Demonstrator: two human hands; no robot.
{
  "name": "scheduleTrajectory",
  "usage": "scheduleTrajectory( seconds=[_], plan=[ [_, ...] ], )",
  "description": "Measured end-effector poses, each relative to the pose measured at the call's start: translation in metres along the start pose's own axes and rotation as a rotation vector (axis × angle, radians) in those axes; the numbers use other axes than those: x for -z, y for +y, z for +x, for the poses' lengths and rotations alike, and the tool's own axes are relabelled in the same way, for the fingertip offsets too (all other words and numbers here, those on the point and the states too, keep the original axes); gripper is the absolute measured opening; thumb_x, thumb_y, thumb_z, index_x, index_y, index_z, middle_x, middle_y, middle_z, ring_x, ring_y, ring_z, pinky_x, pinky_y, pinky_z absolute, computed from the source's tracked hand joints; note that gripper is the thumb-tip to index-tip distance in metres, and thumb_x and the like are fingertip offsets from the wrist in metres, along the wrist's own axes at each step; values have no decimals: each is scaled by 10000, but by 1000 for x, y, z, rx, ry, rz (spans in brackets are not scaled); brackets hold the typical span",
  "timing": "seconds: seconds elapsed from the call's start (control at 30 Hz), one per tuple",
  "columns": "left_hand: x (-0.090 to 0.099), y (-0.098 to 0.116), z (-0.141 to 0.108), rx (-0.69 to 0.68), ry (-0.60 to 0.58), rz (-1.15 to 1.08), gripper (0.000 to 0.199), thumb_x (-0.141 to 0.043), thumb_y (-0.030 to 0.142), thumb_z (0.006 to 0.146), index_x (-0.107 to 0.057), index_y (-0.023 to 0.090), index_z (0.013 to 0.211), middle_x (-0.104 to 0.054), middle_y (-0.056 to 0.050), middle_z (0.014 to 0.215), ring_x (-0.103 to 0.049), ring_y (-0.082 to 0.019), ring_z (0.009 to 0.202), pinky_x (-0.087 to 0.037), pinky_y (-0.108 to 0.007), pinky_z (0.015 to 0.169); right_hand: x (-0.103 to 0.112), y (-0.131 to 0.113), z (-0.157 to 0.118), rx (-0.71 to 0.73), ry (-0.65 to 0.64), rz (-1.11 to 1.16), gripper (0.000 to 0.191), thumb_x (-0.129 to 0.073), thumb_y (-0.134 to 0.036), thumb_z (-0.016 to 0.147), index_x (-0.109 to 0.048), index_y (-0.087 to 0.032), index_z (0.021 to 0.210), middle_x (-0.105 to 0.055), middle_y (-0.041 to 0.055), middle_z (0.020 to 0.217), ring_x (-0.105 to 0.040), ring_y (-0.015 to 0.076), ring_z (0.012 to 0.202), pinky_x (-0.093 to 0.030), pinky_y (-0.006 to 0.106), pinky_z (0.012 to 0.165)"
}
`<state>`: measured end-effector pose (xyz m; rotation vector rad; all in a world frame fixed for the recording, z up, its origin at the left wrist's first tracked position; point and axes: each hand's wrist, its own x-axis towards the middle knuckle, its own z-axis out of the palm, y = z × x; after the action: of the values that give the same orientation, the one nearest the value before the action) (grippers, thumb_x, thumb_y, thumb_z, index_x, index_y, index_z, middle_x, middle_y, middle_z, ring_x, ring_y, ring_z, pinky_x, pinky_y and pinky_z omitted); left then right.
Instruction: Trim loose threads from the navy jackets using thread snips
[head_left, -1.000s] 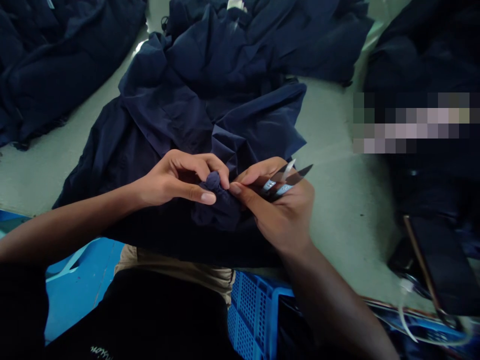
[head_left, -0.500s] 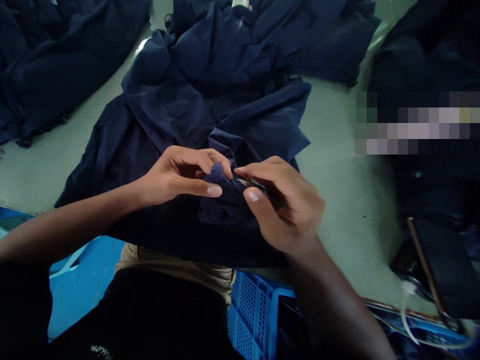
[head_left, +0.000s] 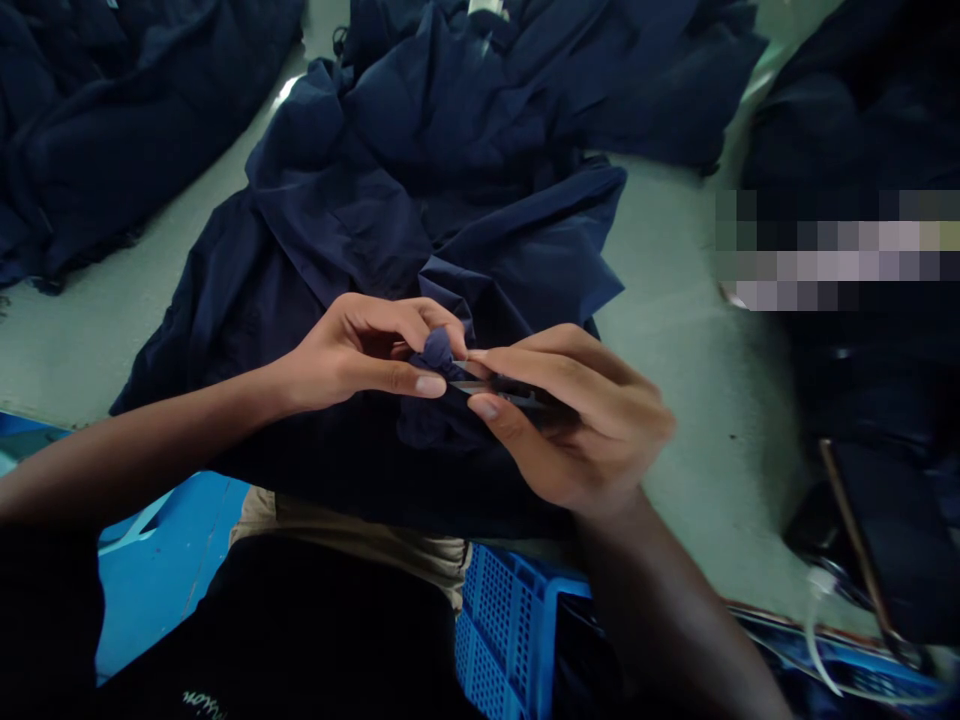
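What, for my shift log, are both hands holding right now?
Left hand: closed, pinching bunched navy fabric.
Right hand: closed around small snips.

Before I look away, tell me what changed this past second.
The right hand has turned the snips around, from pointing away from the left hand to pointing at the bunched navy cloth. The right thumb and forefinger have parted. The left hand still pinches that cloth.
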<state>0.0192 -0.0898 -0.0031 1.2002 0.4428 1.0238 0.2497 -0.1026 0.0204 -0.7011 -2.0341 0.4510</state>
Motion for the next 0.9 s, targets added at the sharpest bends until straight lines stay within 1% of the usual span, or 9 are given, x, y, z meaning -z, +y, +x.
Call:
scheduleTrajectory(
  seconds=[0.07, 0.17, 0.4, 0.57, 0.73, 0.9],
  plan=[
    [0, -1, 0, -2, 1, -5, 131, -873, 105, 783, -822, 206, 848, -738, -38, 1030, -727, -137, 953, -602, -231, 798, 0, 0, 0, 22, 9, 1, 396, -823, -139, 843, -762, -284, 1206, -774, 53, 953, -709, 188, 763, -612, 342, 630],
    [0, -1, 0, -4, -11, -3, 129, -868, 107, 790, -825, 209, 856, -747, -40, 1045, -726, -134, 967, -610, -235, 840, 1, 0, -1, 26, 5, 16, 392, -827, -103, 832, -771, -256, 1189, -772, 64, 945, -716, 184, 766, -608, 329, 628],
    [2, 0, -1, 12, 3, 47, 91, -884, 157, 791, -818, 209, 827, -760, -53, 1057, -731, -160, 993, -621, -273, 880, 2, -2, 0, -38, -14, 82, 381, -821, -99, 846, -785, -284, 1177, -770, 51, 943, -706, 175, 749, -597, 329, 606],
    [1, 2, -1, 10, -14, 40, 102, -864, 132, 810, -823, 216, 851, -748, -42, 1062, -726, -148, 994, -617, -266, 885, 1, -2, -1, -79, -10, 126, 377, -818, -88, 848, -796, -289, 1166, -770, 52, 944, -711, 175, 754, -592, 331, 608],
    [0, 1, -1, 12, -16, 37, 109, -857, 115, 814, -820, 211, 850, -745, -34, 1060, -717, -127, 991, -605, -241, 886, 0, -2, -1, -59, 2, 104, 365, -818, -78, 842, -799, -275, 1148, -771, 53, 935, -707, 167, 744, -587, 321, 603],
    [0, 1, 0, 19, -1, 39, 96, -880, 146, 793, -814, 211, 817, -753, -45, 1048, -725, -148, 975, -620, -259, 853, -1, -2, 0, -39, 11, 68, 335, -804, -75, 850, -799, -279, 1116, -775, 40, 911, -702, 159, 717, -583, 309, 591]
  ],
)
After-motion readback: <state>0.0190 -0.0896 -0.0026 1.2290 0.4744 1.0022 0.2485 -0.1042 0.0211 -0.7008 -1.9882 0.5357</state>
